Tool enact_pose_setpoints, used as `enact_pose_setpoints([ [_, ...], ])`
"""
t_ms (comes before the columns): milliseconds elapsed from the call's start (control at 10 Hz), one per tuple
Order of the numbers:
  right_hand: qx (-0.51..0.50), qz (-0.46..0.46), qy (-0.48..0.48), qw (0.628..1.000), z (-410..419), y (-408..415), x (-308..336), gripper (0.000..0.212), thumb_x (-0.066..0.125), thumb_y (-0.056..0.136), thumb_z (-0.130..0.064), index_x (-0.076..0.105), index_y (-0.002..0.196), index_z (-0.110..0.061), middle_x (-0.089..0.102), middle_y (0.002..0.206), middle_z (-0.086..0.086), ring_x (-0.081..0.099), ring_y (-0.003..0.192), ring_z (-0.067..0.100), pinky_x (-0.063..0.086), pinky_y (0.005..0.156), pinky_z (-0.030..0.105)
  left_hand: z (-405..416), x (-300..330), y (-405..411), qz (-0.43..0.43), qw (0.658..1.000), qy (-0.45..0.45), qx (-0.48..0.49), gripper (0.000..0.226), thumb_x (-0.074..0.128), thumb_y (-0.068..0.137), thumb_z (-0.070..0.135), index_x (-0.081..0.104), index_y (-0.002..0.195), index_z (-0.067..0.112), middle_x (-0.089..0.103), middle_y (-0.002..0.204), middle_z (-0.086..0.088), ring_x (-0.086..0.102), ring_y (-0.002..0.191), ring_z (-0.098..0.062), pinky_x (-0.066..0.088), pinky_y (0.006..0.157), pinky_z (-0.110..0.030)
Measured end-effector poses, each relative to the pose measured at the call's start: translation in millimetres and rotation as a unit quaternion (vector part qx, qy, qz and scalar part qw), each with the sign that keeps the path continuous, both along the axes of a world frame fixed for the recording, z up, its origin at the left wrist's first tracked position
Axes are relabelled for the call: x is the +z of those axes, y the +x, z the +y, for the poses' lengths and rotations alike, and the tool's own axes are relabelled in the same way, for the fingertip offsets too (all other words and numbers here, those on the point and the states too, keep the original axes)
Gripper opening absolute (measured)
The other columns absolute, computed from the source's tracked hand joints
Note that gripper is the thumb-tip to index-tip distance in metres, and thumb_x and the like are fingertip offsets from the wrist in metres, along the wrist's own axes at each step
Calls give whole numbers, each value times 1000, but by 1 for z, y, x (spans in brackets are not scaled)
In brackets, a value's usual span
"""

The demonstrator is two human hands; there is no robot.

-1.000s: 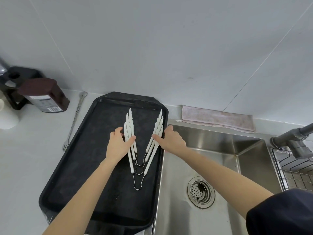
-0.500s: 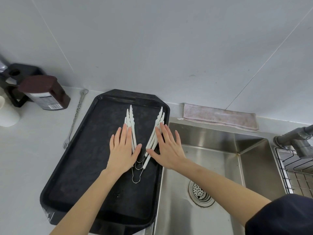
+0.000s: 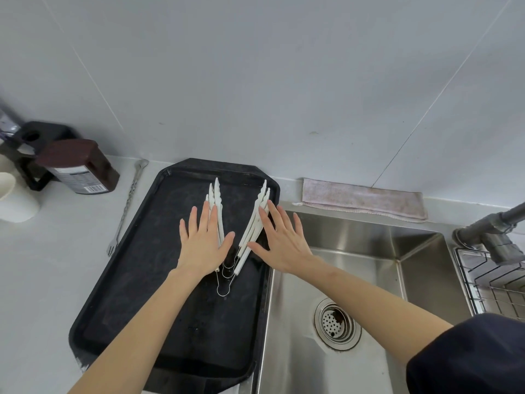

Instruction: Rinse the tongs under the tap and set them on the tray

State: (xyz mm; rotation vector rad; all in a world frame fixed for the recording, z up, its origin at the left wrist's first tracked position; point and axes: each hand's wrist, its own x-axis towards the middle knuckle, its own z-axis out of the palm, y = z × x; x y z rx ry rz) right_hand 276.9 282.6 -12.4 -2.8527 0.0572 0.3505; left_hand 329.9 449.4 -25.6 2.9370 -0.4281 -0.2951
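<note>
White tongs [image 3: 257, 220] lie stacked in a V on the black tray [image 3: 147, 268], their wire loop ends pointing toward me. My left hand [image 3: 203, 243] lies flat with fingers spread over the left arms of the tongs. My right hand [image 3: 279, 240] lies flat with fingers spread beside the right arms, at the tray's right rim. Neither hand grips anything. The grey tap [image 3: 491, 231] stands at the far right of the steel sink [image 3: 355, 280].
A long metal fork [image 3: 126, 206] lies on the counter left of the tray. A dark brown bottle [image 3: 79, 166] and a white cup [image 3: 14, 197] sit at far left. A pink cloth [image 3: 363, 200] lies behind the sink. A wire rack [image 3: 494, 285] stands at right.
Both hands went from curled fingers on the tongs to flat, spread palms. The tongs stay in a V on the tray.
</note>
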Motion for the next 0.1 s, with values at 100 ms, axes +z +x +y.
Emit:
enact_pose_setpoints([
  [100, -2, -18, -11, 1000, -4, -6, 14, 77, 32, 92, -55, -4, 151, -20, -11, 160, 4, -11, 148, 24, -6, 118, 48, -6, 14, -4, -29, 999, 18, -9, 72, 26, 94, 50, -2, 149, 13, -8, 159, -8, -8, 146, -29, -4, 117, -47],
])
